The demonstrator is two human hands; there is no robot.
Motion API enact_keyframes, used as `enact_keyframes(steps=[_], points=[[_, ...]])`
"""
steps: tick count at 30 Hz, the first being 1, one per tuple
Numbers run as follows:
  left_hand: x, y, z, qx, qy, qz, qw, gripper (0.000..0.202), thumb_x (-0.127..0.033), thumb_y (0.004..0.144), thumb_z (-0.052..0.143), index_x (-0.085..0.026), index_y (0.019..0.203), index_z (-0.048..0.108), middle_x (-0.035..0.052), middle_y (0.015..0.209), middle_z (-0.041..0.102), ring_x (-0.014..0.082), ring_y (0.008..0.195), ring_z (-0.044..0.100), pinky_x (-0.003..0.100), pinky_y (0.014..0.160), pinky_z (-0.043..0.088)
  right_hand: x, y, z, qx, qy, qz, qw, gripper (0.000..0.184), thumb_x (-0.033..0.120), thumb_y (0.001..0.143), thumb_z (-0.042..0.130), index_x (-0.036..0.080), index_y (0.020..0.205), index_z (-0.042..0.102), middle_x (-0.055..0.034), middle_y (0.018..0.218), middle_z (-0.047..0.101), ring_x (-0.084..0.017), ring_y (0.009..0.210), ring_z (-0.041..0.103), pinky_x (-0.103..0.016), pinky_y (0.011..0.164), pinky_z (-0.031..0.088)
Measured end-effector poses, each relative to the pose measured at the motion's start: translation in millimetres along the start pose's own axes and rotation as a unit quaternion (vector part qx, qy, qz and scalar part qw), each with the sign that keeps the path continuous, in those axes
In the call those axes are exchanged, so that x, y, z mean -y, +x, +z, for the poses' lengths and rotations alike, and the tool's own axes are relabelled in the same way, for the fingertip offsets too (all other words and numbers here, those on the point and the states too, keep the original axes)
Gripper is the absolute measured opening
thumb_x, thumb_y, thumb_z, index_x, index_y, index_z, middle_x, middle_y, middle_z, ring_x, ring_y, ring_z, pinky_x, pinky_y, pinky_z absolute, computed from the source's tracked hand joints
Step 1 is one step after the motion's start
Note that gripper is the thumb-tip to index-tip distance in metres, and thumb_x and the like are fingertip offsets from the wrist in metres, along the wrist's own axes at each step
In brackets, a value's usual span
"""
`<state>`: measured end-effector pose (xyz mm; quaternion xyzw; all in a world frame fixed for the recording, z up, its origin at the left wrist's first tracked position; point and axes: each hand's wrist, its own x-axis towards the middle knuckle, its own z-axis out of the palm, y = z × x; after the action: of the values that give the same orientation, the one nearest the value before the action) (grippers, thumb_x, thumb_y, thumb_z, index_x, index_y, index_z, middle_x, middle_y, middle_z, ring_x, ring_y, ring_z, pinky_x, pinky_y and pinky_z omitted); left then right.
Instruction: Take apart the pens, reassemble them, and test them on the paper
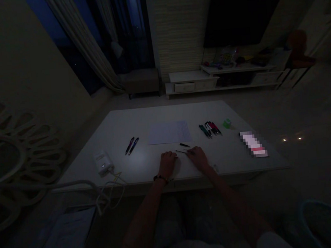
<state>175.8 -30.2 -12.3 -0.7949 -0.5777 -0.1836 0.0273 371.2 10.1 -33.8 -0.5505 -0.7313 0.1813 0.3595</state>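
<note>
My right hand is closed, fingers pinched around one end of a thin dark pen part that points left. Just past its other end, my left hand rests on the table with its fingers curled. Whatever the left fingers hold, if anything, is too dark and small to make out. A short black pen piece lies just beyond both hands. Farther off is a sheet of white paper with printed lines on its right part.
Two pens lie left on the white table; several pens lie right, beside a green cube. A phone sits near the right edge. A white box with cables is at the left. The room is dim.
</note>
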Motion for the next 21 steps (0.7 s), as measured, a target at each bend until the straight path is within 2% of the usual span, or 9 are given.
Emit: enact_keyframes(steps=[3, 9, 12, 15, 18, 21], points=[[0, -1, -2.2, -0.001, -0.005, 0.009, 1.000, 0.016, -0.026, 0.086, 0.051, -0.023, 0.098, 0.061, 0.0051, 0.095, 0.058, 0.0181, 0.094, 0.049, 0.036, 0.088, 0.034, -12, -6, -8, -0.026, -0.009, -0.001, 1.000, 0.025, 0.035, 0.078, 0.056, 0.019, 0.093, 0.069, -0.0091, 0.087, 0.059, -0.022, 0.090, 0.051, -0.033, 0.082, 0.041], [2, 2, -2.4, 0.002, -0.015, -0.004, 1.000, 0.021, -0.026, 0.082, 0.056, -0.027, 0.102, 0.064, 0.0053, 0.100, 0.060, 0.0196, 0.099, 0.050, 0.039, 0.092, 0.033, -57, -45, -49, -0.096, -0.079, 0.028, 0.992, 0.030, 0.035, 0.083, 0.045, 0.018, 0.092, 0.068, -0.0097, 0.085, 0.060, -0.022, 0.085, 0.052, -0.035, 0.081, 0.041], [2, 3, -2.4, -0.022, -0.019, -0.015, 0.999, 0.031, -0.033, 0.080, 0.058, -0.025, 0.111, 0.060, 0.0059, 0.111, 0.059, 0.0223, 0.106, 0.049, 0.041, 0.096, 0.030, -71, -69, -66, -0.120, -0.158, 0.029, 0.980, 0.033, 0.033, 0.084, 0.042, 0.019, 0.099, 0.067, -0.0123, 0.101, 0.061, -0.024, 0.097, 0.051, -0.038, 0.087, 0.039], [7, -4, -7.3, -0.054, -0.009, -0.049, 0.997, 0.043, -0.039, 0.081, 0.056, -0.021, 0.120, 0.054, 0.0077, 0.120, 0.056, 0.0249, 0.112, 0.046, 0.043, 0.100, 0.027, -83, -93, -80, -0.119, -0.232, 0.020, 0.965, 0.040, 0.031, 0.087, 0.035, 0.020, 0.115, 0.060, -0.0115, 0.124, 0.054, -0.025, 0.116, 0.044, -0.042, 0.097, 0.032], [30, -24, -17.5, -0.054, 0.015, -0.102, 0.993, 0.044, -0.038, 0.084, 0.050, -0.020, 0.124, 0.047, 0.0094, 0.125, 0.053, 0.0240, 0.115, 0.044, 0.043, 0.102, 0.026, -101, -114, -98, -0.111, -0.288, 0.022, 0.951, 0.045, 0.031, 0.089, 0.028, 0.018, 0.126, 0.051, -0.0107, 0.134, 0.046, -0.024, 0.128, 0.034, -0.044, 0.103, 0.024], [73, -59, -31.5, -0.039, 0.040, -0.154, 0.987, 0.039, -0.039, 0.087, 0.043, -0.020, 0.121, 0.049, 0.0105, 0.128, 0.050, 0.0238, 0.119, 0.042, 0.043, 0.101, 0.028, -124, -129, -119, -0.113, -0.321, 0.051, 0.939, 0.048, 0.033, 0.090, 0.025, 0.019, 0.130, 0.047, -0.0103, 0.138, 0.042, -0.024, 0.131, 0.029, -0.048, 0.104, 0.021]])
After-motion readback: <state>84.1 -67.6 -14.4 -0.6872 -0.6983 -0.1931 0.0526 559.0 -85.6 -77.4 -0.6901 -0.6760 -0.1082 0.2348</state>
